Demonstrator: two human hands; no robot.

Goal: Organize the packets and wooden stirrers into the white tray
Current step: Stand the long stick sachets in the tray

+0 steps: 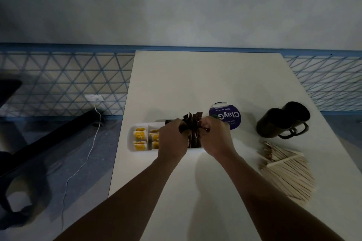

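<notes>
A white tray (130, 144) with compartments lies on the white table (205, 78). Its two left compartments hold yellow packets (140, 137). Both hands grip one bundle of dark brown stick packets (191, 124) right above the tray's middle part. My left hand (172, 139) closes on the bundle's left side, my right hand (215, 139) on its right. The packets' lower ends reach into the tray between my hands. A loose pile of wooden stirrers (286, 170) lies on the table to the right, apart from the tray.
A round purple-labelled wipes container (228, 116) stands just behind my right hand. Two black mugs (282, 121) sit at the right. The table's left edge runs close to the tray. On the floor to the left lie a white cable (92, 146) and dark furniture legs.
</notes>
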